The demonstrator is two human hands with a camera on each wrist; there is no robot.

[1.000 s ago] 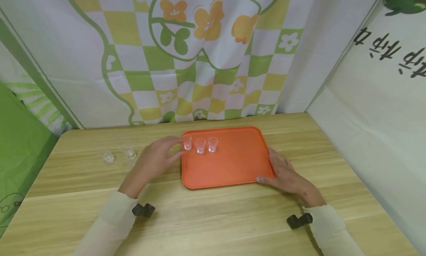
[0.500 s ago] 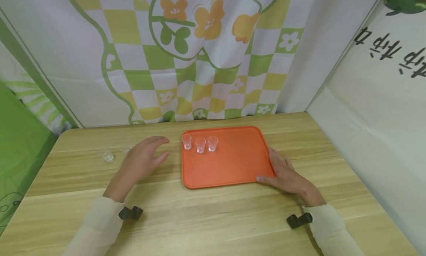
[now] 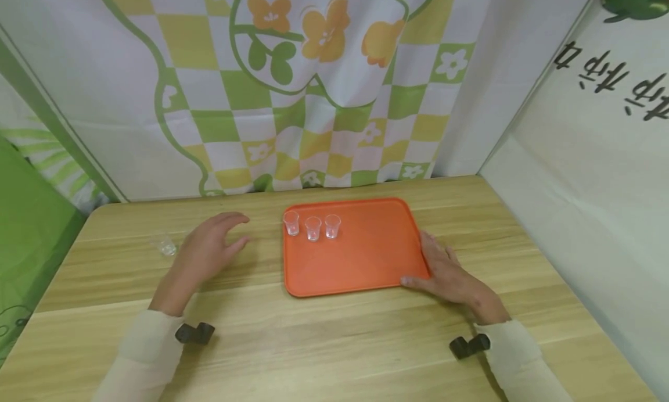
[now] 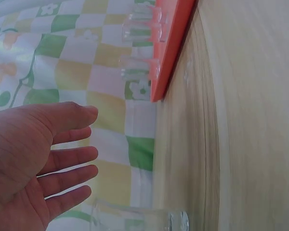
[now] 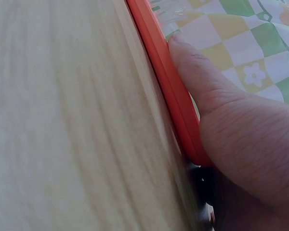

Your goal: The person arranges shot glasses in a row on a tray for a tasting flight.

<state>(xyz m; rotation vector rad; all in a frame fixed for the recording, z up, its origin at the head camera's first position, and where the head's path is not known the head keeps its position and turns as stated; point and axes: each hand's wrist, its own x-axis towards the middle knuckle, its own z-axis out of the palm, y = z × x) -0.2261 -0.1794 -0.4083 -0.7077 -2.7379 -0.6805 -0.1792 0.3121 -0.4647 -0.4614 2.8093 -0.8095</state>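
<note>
An orange tray (image 3: 360, 251) lies on the table, with three small clear shot glasses (image 3: 312, 229) standing upright along its far left part. My left hand (image 3: 201, 248) hovers over the table left of the tray, its fingers apart and holding nothing. Just below those fingers in the left wrist view is a clear glass (image 4: 135, 219), cut off by the frame. Farther left, another shot glass (image 3: 167, 246) stands on the table. At the tray's near right corner rests my right hand (image 3: 446, 274); its thumb (image 5: 197, 67) lies on the rim, and its fairly straight fingers run along the right side.
Behind the wooden table (image 3: 334, 344) hangs a patterned curtain (image 3: 313, 129). A white wall covering (image 3: 585, 175) rises along the table's right edge, and a green cloth (image 3: 31, 228) hangs at its left. Both wrists carry black devices (image 3: 194, 333).
My left hand has let go of the leftmost shot glass on the tray and drawn back to the left, now covering a glass seen earlier. My right hand stays at the tray.
</note>
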